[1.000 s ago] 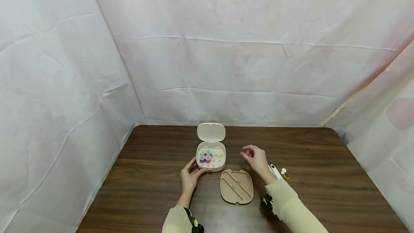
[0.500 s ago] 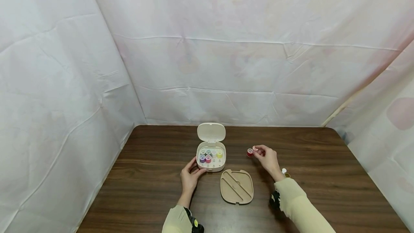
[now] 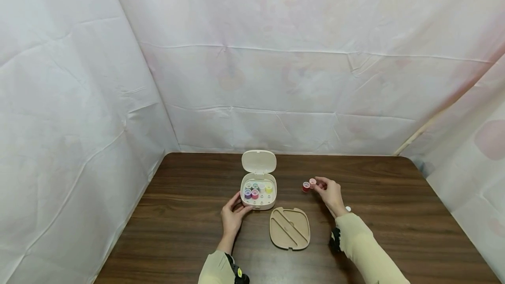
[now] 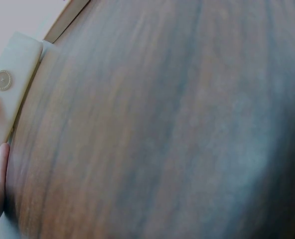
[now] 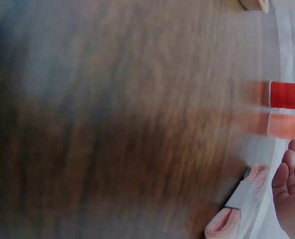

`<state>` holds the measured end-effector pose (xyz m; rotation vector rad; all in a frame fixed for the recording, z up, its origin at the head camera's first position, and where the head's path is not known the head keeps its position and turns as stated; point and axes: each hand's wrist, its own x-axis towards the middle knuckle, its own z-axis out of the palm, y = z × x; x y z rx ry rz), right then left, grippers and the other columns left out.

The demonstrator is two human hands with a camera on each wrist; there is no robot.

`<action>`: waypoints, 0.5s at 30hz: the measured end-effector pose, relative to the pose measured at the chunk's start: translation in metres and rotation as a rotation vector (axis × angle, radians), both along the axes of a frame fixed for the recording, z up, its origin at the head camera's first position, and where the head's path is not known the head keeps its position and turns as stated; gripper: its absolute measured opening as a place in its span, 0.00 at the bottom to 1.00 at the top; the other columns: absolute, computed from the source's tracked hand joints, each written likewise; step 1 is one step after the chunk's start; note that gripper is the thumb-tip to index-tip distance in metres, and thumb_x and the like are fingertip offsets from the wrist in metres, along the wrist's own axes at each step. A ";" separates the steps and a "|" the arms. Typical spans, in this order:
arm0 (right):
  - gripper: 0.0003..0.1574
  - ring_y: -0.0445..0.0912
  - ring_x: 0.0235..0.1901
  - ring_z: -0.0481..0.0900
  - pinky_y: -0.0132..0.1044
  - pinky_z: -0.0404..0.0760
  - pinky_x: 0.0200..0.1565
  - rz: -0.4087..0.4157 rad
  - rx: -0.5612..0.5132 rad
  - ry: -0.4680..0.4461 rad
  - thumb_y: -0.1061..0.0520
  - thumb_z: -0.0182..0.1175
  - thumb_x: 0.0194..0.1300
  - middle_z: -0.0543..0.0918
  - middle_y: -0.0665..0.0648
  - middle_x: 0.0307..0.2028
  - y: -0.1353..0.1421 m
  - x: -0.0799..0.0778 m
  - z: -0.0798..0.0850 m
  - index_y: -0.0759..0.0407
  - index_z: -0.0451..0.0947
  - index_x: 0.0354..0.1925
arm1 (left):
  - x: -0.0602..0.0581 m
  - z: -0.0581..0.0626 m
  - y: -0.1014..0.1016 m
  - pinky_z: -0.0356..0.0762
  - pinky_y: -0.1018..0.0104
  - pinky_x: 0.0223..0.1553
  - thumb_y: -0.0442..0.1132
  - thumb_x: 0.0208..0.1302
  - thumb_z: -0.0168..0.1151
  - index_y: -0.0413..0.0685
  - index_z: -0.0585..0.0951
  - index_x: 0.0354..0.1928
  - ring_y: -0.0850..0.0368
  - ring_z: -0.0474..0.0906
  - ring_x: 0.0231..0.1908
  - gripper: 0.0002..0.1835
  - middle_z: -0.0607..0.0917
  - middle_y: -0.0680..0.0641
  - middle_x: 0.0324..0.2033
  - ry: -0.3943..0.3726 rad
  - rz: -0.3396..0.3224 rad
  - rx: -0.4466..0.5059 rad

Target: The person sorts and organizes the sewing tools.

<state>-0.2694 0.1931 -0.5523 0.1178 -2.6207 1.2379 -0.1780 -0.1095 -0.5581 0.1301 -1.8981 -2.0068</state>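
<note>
The left hand (image 3: 232, 217) grips the cream sewing box (image 3: 258, 207) at its near left corner, thumb on the near wall and fingers bent along the left side; the left wrist view shows the thumb next to a round button (image 4: 3, 80) on that wall. The box stands at the middle of the tabletop (image 3: 181, 231), its lid (image 3: 258, 161) raised at the far side. Inside are six thread spools: four in the far row, ending with a yellow spool (image 3: 268, 188) at the right, and a purple spool (image 3: 247, 193) and a magenta spool (image 3: 254, 194) in front at the left.

To the right of the box, the right hand (image 3: 331, 195) pinches a pink spool (image 3: 313, 182) between thumb and forefinger. A red spool (image 3: 306, 187) stands upright just beside it, on the left.

Nearer, between the hands, lies a tan grooved tray (image 3: 289, 228). A small white piece (image 3: 348, 208) peeks out past the right wrist. The right wrist view also catches a white-and-pink object (image 5: 233, 206), perhaps folding scissors, though it is blurred.
</note>
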 end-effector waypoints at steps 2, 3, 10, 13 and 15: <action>0.17 0.42 0.21 0.68 0.27 0.67 0.22 0.000 -0.005 -0.003 0.61 0.66 0.50 0.74 0.54 0.19 0.001 -0.001 -0.002 0.68 0.79 0.40 | 0.000 0.000 0.000 0.72 0.43 0.41 0.17 0.38 0.66 0.22 0.70 0.50 0.29 0.70 0.42 0.30 0.74 0.23 0.42 0.004 -0.003 0.000; 0.17 0.42 0.20 0.68 0.27 0.67 0.21 -0.001 -0.007 -0.003 0.61 0.66 0.50 0.74 0.54 0.19 0.001 -0.001 -0.003 0.67 0.79 0.40 | 0.000 0.000 0.000 0.72 0.43 0.41 0.17 0.38 0.66 0.22 0.70 0.50 0.29 0.70 0.42 0.30 0.74 0.23 0.42 0.005 -0.004 0.001; 0.18 0.40 0.19 0.68 0.26 0.66 0.21 0.013 -0.012 0.022 0.62 0.66 0.49 0.73 0.53 0.18 0.002 -0.005 -0.007 0.68 0.79 0.40 | 0.000 0.000 0.000 0.72 0.43 0.41 0.17 0.38 0.66 0.22 0.71 0.50 0.29 0.70 0.42 0.30 0.74 0.23 0.42 0.007 -0.003 -0.004; 0.18 0.40 0.19 0.68 0.26 0.66 0.21 0.021 -0.021 0.026 0.63 0.67 0.48 0.73 0.53 0.18 0.002 -0.006 -0.008 0.68 0.79 0.40 | 0.000 -0.001 0.000 0.72 0.43 0.41 0.17 0.38 0.66 0.22 0.71 0.50 0.29 0.70 0.43 0.30 0.74 0.23 0.42 0.005 -0.004 -0.003; 0.18 0.40 0.19 0.68 0.26 0.66 0.21 0.020 -0.024 0.024 0.62 0.67 0.48 0.73 0.53 0.18 0.002 -0.007 -0.008 0.68 0.79 0.40 | -0.001 -0.001 0.000 0.72 0.43 0.41 0.17 0.38 0.66 0.22 0.71 0.50 0.29 0.70 0.43 0.30 0.74 0.23 0.42 0.007 -0.003 -0.007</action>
